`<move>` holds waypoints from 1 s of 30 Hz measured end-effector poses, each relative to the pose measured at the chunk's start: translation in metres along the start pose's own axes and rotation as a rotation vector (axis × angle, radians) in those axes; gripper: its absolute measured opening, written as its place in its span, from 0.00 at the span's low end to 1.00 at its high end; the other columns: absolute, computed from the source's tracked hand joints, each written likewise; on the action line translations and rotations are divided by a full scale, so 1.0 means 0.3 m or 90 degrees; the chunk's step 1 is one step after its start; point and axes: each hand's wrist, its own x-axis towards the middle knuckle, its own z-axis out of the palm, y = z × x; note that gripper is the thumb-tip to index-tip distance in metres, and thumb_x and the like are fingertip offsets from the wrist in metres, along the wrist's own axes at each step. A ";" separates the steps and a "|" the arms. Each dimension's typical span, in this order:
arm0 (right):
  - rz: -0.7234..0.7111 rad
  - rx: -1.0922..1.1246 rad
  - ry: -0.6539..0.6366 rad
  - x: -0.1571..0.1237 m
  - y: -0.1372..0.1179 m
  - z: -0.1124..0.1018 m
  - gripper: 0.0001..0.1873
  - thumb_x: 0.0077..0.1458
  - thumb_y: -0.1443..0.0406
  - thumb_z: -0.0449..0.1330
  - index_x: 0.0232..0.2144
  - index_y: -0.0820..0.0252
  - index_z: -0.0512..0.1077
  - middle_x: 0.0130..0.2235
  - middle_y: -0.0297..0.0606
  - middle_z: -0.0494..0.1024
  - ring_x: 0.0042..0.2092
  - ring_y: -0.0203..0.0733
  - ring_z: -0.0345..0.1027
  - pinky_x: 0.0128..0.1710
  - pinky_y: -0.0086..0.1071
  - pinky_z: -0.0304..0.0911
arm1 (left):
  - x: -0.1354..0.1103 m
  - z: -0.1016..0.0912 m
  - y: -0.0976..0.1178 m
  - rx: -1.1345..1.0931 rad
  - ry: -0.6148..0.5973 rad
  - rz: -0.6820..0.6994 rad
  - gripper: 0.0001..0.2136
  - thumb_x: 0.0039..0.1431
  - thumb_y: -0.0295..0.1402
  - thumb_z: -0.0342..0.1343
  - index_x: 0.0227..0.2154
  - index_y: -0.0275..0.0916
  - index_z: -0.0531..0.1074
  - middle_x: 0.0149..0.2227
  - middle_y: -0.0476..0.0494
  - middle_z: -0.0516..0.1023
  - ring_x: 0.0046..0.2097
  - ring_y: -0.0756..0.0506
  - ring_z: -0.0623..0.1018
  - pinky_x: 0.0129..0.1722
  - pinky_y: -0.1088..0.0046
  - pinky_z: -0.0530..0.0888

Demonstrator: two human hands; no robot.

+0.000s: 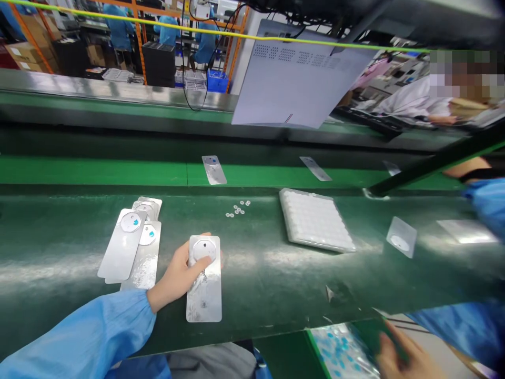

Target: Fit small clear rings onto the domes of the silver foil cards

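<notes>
The left hand (182, 272) pinches a silvery card (205, 302) near the front edge of the counter (260, 295), thumb on its white disc (202, 249); gripping its sides would keep that face clean. The blurred right hand (410, 355), its hold impossible to tell, is beside a bag of blue pieces (341, 351). Stacked cards (121, 250) limit leftward room; the white pack (315, 218) lies well apart, rightward.

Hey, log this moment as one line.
Left hand: holding silver plate | Right hand: blurred, by bag of blue pieces | Nearby: piled silver plates, small white rings
</notes>
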 end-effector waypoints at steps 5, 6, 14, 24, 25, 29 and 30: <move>-0.297 0.151 -0.062 0.096 -0.402 0.287 0.17 0.63 0.55 0.55 0.41 0.57 0.80 0.41 0.45 0.83 0.36 0.49 0.77 0.35 0.40 0.71 | 0.004 -0.011 0.005 -0.014 0.033 -0.019 0.35 0.58 0.37 0.64 0.66 0.38 0.59 0.49 0.35 0.82 0.42 0.38 0.84 0.38 0.66 0.79; -0.340 0.172 -0.089 0.127 -0.475 0.343 0.18 0.65 0.56 0.54 0.43 0.58 0.80 0.42 0.45 0.82 0.35 0.47 0.76 0.34 0.39 0.71 | 0.005 -0.013 0.005 -0.015 0.035 -0.018 0.34 0.58 0.37 0.64 0.66 0.38 0.60 0.49 0.35 0.82 0.43 0.38 0.83 0.40 0.65 0.78; -0.465 0.116 -0.152 0.219 -0.625 0.532 0.21 0.69 0.57 0.50 0.44 0.61 0.81 0.43 0.45 0.78 0.34 0.42 0.73 0.37 0.37 0.70 | 0.007 -0.016 0.005 0.001 0.045 -0.014 0.32 0.57 0.37 0.65 0.63 0.35 0.64 0.49 0.35 0.82 0.49 0.37 0.81 0.47 0.63 0.77; -0.441 0.083 -0.127 0.266 -0.630 0.542 0.20 0.69 0.61 0.50 0.53 0.62 0.76 0.40 0.44 0.76 0.34 0.42 0.72 0.38 0.36 0.71 | 0.007 -0.007 0.008 -0.053 0.000 -0.024 0.37 0.57 0.40 0.65 0.67 0.40 0.57 0.49 0.36 0.81 0.40 0.39 0.84 0.40 0.63 0.80; -0.443 0.075 -0.126 0.277 -0.643 0.544 0.20 0.69 0.61 0.50 0.51 0.61 0.77 0.41 0.44 0.76 0.34 0.43 0.73 0.38 0.36 0.72 | 0.006 -0.008 0.010 -0.052 0.001 -0.023 0.37 0.58 0.40 0.65 0.67 0.40 0.57 0.49 0.36 0.81 0.41 0.39 0.84 0.40 0.64 0.80; -0.505 0.100 -0.187 0.180 -0.613 0.478 0.18 0.69 0.60 0.52 0.46 0.59 0.80 0.42 0.44 0.77 0.39 0.45 0.76 0.42 0.37 0.74 | 0.003 -0.012 0.006 -0.036 0.013 -0.003 0.36 0.58 0.40 0.64 0.66 0.38 0.58 0.50 0.35 0.81 0.44 0.39 0.84 0.43 0.63 0.80; -0.530 0.113 -0.212 0.124 -0.583 0.445 0.17 0.69 0.59 0.53 0.47 0.58 0.80 0.44 0.45 0.78 0.41 0.46 0.76 0.43 0.39 0.74 | 0.003 -0.013 0.003 -0.027 0.018 0.006 0.35 0.58 0.40 0.64 0.66 0.38 0.58 0.50 0.34 0.81 0.46 0.39 0.83 0.45 0.63 0.79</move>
